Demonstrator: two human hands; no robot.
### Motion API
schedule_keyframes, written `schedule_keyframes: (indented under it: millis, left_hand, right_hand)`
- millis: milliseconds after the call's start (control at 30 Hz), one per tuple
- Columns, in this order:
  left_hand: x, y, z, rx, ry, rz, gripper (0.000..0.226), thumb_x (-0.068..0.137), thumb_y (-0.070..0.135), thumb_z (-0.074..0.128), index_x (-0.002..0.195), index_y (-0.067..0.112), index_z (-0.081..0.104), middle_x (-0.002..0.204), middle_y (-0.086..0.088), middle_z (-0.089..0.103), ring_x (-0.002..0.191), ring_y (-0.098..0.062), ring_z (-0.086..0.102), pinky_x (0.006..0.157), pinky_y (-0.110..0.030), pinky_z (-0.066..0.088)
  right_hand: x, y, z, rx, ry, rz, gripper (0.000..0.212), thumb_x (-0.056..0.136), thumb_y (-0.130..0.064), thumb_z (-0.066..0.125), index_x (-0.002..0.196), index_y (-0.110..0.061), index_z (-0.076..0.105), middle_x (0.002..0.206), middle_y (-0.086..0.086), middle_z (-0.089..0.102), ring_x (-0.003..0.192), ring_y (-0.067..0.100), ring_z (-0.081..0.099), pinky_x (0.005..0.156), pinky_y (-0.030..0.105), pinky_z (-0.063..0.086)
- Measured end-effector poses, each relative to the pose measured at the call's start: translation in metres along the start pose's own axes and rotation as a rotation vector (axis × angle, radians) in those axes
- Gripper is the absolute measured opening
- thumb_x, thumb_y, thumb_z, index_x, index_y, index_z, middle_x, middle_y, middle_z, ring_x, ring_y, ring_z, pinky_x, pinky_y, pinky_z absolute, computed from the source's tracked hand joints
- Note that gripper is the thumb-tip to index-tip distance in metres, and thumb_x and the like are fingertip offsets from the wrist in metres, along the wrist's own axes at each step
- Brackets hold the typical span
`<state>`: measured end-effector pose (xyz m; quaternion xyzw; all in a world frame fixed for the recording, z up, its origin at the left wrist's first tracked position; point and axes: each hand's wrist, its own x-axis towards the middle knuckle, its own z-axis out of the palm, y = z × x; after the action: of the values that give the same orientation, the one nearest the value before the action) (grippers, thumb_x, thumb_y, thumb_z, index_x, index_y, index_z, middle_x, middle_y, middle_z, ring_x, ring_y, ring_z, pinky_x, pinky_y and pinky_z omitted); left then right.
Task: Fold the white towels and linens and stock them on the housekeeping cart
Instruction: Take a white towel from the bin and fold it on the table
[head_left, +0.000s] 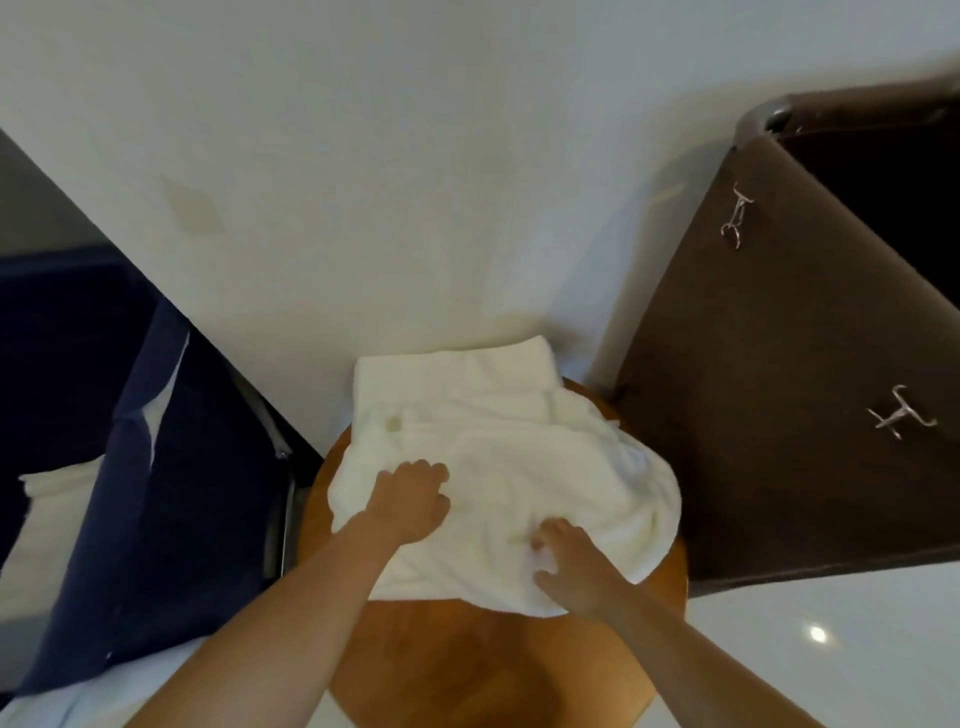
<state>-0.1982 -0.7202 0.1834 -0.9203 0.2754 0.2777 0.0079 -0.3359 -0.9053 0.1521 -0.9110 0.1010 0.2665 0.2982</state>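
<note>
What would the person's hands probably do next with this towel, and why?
Probably smooth the rumpled towel flat before folding it: the left hand and right hand are both on it, it lies wrinkled on the round table, and a folded towel sits behind.
</note>
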Motion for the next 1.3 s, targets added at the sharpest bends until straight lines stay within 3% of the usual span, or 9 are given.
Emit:
schedule_keyframes:
  millis: [233, 433, 567, 667, 800, 967, 1100, 1200, 1300]
  left_hand:
    - [0.027, 0.016, 0.006, 0.113, 0.027, -0.016, 0.055, 0.101, 0.032, 0.035, 0.150, 0.020, 0.014, 0.157, -0.003, 0.014, 0.143, -0.023, 0.013, 0.113, -0.045, 0.015]
    - [0.047, -0.007, 0.000, 0.170, 0.022, -0.217, 0.044, 0.101, 0.035, 0.033, 0.139, 0.011, 0.031, 0.137, -0.006, 0.045, 0.124, -0.024, 0.043, 0.102, -0.040, 0.030]
    - [0.047, -0.017, 0.008, 0.011, -0.013, -0.276, 0.062, 0.102, 0.035, 0.030, 0.151, 0.009, 0.001, 0.136, -0.009, 0.050, 0.124, -0.027, 0.047, 0.108, -0.042, 0.025]
    - [0.047, -0.027, 0.012, 0.003, -0.054, -0.287, 0.056, 0.103, 0.030, 0.033, 0.149, 0.008, 0.011, 0.134, -0.010, 0.052, 0.122, -0.027, 0.049, 0.106, -0.041, 0.030]
    - [0.042, -0.031, 0.009, -0.019, 0.059, -0.203, 0.034, 0.101, 0.025, 0.038, 0.132, 0.010, 0.038, 0.126, -0.010, 0.054, 0.112, -0.027, 0.054, 0.093, -0.036, 0.039]
    - [0.010, -0.020, -0.008, -0.053, 0.250, 0.145, 0.036, 0.100, 0.033, 0.040, 0.125, 0.009, 0.050, 0.130, -0.011, 0.044, 0.116, -0.028, 0.042, 0.090, -0.034, 0.033]
    - [-0.015, -0.026, -0.041, -0.477, 0.259, 0.132, 0.026, 0.100, 0.030, 0.043, 0.100, 0.006, 0.051, 0.096, -0.008, 0.059, 0.088, -0.024, 0.056, 0.076, -0.031, 0.041]
    - [-0.029, -0.036, -0.071, -0.664, 0.155, 0.108, 0.034, 0.096, 0.034, 0.051, 0.071, 0.014, 0.039, 0.065, 0.004, 0.039, 0.058, -0.012, 0.037, 0.055, -0.023, 0.029]
    - [-0.037, -0.044, -0.110, -0.742, 0.004, 0.125, 0.051, 0.091, 0.051, 0.053, 0.061, 0.014, 0.035, 0.059, 0.000, 0.036, 0.055, -0.014, 0.033, 0.057, -0.029, 0.028]
  right_hand:
    - [0.012, -0.012, -0.011, 0.115, 0.203, -0.047, 0.022, 0.096, -0.025, 0.047, 0.116, -0.018, 0.050, 0.108, -0.011, 0.045, 0.110, 0.011, 0.049, 0.096, 0.015, 0.033]
    - [0.030, -0.033, -0.016, 0.173, 0.299, -0.114, 0.020, 0.097, -0.021, 0.046, 0.114, -0.015, 0.054, 0.110, -0.005, 0.051, 0.102, 0.008, 0.048, 0.088, 0.010, 0.034]
    - [0.038, -0.048, -0.005, 0.177, 0.271, -0.145, 0.019, 0.097, -0.018, 0.047, 0.113, -0.014, 0.055, 0.111, -0.003, 0.052, 0.106, 0.012, 0.051, 0.087, 0.010, 0.034]
    - [0.045, -0.058, 0.000, 0.161, 0.246, -0.141, 0.018, 0.097, -0.016, 0.046, 0.111, -0.012, 0.057, 0.112, 0.001, 0.054, 0.106, 0.016, 0.052, 0.086, 0.013, 0.036]
    - [0.049, -0.073, -0.002, 0.135, 0.250, -0.122, 0.024, 0.096, -0.016, 0.047, 0.118, -0.011, 0.055, 0.121, 0.004, 0.053, 0.114, 0.018, 0.049, 0.094, 0.018, 0.035]
    - [0.056, -0.103, -0.026, 0.046, 0.382, -0.211, 0.039, 0.096, -0.016, 0.048, 0.134, -0.010, 0.047, 0.138, 0.006, 0.046, 0.127, 0.023, 0.040, 0.106, 0.029, 0.030]
    - [0.057, -0.127, -0.053, -0.101, 0.278, -0.229, 0.025, 0.101, -0.020, 0.035, 0.102, -0.008, 0.057, 0.102, 0.009, 0.064, 0.095, 0.028, 0.059, 0.086, 0.034, 0.039]
    - [0.044, -0.147, -0.077, 0.027, 0.268, -0.249, 0.023, 0.102, -0.024, 0.032, 0.087, -0.012, 0.043, 0.079, 0.002, 0.053, 0.072, 0.021, 0.051, 0.068, 0.033, 0.039]
    - [0.024, -0.168, -0.106, 0.093, 0.416, -0.293, 0.023, 0.101, -0.022, 0.035, 0.084, -0.011, 0.042, 0.074, 0.001, 0.050, 0.070, 0.022, 0.049, 0.066, 0.034, 0.037]
